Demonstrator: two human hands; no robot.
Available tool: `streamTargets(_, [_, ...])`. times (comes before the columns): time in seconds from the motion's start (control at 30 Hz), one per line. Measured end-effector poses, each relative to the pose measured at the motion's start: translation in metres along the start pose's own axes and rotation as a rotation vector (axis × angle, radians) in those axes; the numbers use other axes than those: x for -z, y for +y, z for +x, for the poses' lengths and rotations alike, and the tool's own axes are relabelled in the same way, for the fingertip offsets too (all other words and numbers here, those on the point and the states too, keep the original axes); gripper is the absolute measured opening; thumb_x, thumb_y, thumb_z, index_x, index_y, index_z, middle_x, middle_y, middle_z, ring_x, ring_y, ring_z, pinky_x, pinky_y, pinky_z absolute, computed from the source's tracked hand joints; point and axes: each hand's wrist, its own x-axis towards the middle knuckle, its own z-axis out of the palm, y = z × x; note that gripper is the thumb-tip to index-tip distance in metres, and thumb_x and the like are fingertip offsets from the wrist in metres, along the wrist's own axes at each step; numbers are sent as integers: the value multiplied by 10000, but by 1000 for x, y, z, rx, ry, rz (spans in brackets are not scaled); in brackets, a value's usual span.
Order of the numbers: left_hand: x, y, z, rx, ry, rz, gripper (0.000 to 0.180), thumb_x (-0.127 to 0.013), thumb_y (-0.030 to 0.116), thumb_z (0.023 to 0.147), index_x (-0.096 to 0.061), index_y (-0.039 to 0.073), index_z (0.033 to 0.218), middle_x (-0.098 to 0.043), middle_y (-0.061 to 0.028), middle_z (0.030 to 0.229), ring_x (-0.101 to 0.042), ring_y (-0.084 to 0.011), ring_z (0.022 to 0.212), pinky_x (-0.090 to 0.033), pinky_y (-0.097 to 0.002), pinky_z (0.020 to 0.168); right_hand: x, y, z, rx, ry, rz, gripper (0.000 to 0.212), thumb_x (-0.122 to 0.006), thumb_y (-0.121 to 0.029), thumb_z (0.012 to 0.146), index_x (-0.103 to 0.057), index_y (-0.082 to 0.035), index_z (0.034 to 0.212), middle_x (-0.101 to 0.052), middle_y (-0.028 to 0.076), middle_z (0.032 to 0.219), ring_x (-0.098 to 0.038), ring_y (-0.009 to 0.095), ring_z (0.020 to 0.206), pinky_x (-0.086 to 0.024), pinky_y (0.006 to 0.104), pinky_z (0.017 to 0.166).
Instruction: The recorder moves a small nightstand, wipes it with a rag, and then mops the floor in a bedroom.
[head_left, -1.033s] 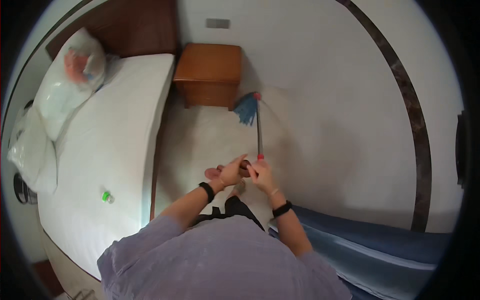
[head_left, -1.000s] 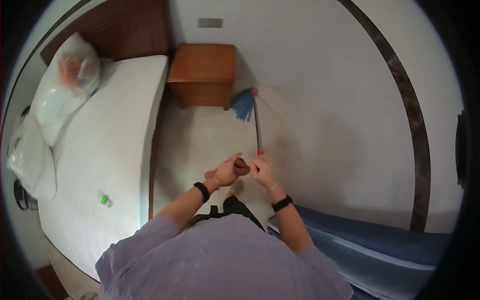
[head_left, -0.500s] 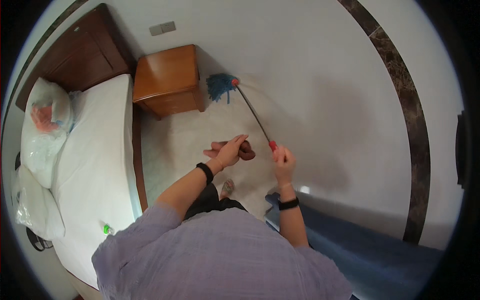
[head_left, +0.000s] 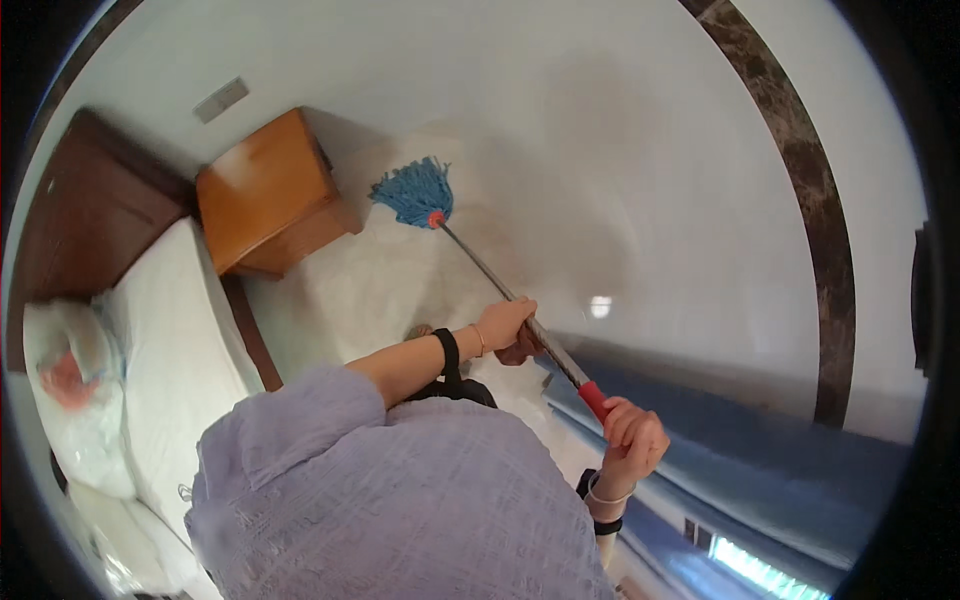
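While my right hand (head_left: 637, 440) grips the mop (head_left: 484, 268) near right, my left hand (head_left: 508, 325), closer to its far-left head (head_left: 413, 192), curls round the slanting shaft (head_left: 557, 355)

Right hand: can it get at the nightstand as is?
Probably not: the right hand is closed on the mop's red grip, and the nightstand looks too far off, with the left hand and pole lying between.

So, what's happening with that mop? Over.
Left grip on mop shaft; right grip on red handle. Blue mop head out front. Nightstand close on its left.
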Motion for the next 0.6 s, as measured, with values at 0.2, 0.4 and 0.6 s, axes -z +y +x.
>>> streamTargets(0.2, [21,-46,8,-56,31,-40,285,-618,45,713,-533,112,977,-600,-102,942,-599,-338,884,-484,-404,707,-41,-2,17,69,-4,79,446,-435,-249,958,-371,-72,554,-418,42,518,-427,172,488,-439,392,620])
streamTargets(0.4, [10,-137,-10,91,123,-558,305,-624,43,726,-522,68,1012,-604,-120,950,-613,-312,885,-506,-353,746,-71,26,-33,7,-142,-95,328,-430,-129,911,-456,5,613,-473,88,582,-496,237,552,-460,404,626])
streamTargets(0.6, [40,-136,-10,-236,-54,212,150,-579,66,747,-554,79,894,-611,-110,930,-622,-325,849,-496,-380,714,-84,136,-98,-263,24,-46,241,-440,-90,920,-517,23,721,-485,26,611,-437,120,553,-383,263,547])
